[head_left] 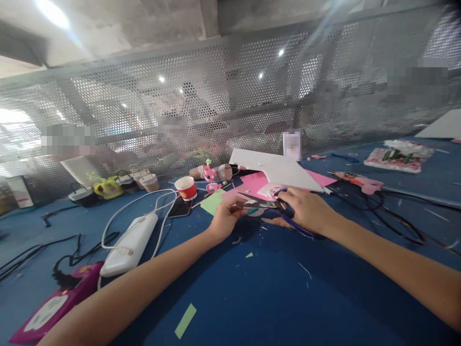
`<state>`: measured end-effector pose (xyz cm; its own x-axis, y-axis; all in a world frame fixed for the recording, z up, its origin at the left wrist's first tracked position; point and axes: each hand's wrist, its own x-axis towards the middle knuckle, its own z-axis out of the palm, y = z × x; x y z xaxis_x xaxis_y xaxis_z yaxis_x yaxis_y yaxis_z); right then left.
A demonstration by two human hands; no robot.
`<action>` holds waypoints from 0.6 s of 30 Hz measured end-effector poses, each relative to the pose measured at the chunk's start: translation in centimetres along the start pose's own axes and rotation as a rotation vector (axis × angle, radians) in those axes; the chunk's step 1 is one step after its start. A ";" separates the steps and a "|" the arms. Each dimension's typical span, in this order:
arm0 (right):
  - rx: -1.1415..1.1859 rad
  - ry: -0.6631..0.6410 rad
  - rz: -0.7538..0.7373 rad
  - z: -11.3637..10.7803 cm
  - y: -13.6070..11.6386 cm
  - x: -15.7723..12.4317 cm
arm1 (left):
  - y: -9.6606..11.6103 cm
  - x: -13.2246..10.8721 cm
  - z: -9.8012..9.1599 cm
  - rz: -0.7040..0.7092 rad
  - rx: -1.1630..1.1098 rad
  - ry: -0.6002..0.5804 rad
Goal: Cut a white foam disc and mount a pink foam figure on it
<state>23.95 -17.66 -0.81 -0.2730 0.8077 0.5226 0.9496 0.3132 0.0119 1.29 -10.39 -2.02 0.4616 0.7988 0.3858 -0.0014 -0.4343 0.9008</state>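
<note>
Clock directions: taken from the scissors' pivot, twelve being the table's far side.

Item: metal-bladed scissors with dark-blue loop handles (264, 204), above the dark-blue tabletop (252, 298) between the two hands. Blades parted, tips towards nine. Handling: probably light, rigid, smooth along the steel; best held by the loops, fingers clear of the edges.

Right hand (304, 209), at three: closed about the loops.

Left hand (224, 218), at nine: thumb and fingers bent inward near the blade tips; cannot tell whether they pinch anything.

Thin greyish-white piece (256, 212), just below the blades: presumably light, flexible, easily creased; best taken by its edge.

Bright-pink paper sheets (254, 182), at twelve: likely thin and soft.

Large flat white sheet (288, 168), between one and two: apparently stiffer; hold by the margins.

Markings: red-and-white cup (185, 188), between nine and ten, small yellow emblem, unreadable. Magenta device with white label (46, 312), near eight, marks illegible. No brand can be read.
</note>
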 end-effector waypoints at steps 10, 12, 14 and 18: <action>0.053 -0.025 -0.022 -0.2 -0.1 0.0 | 0.1 -0.1 0.0 -0.019 -0.023 -0.004; 0.064 -0.009 -0.022 -0.2 -0.1 0.0 | 0.1 -0.1 0.0 -0.017 -0.034 -0.007; 0.074 0.007 -0.023 -0.3 -0.1 0.0 | 0.1 -0.1 0.0 -0.012 -0.036 -0.004; 0.086 0.001 -0.024 -0.3 0.0 0.0 | 0.0 -0.1 0.0 -0.009 -0.024 -0.010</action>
<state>23.96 -17.81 -0.60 -0.2954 0.7990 0.5237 0.9260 0.3743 -0.0486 1.23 -10.47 -2.02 0.4709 0.7983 0.3754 -0.0180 -0.4167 0.9088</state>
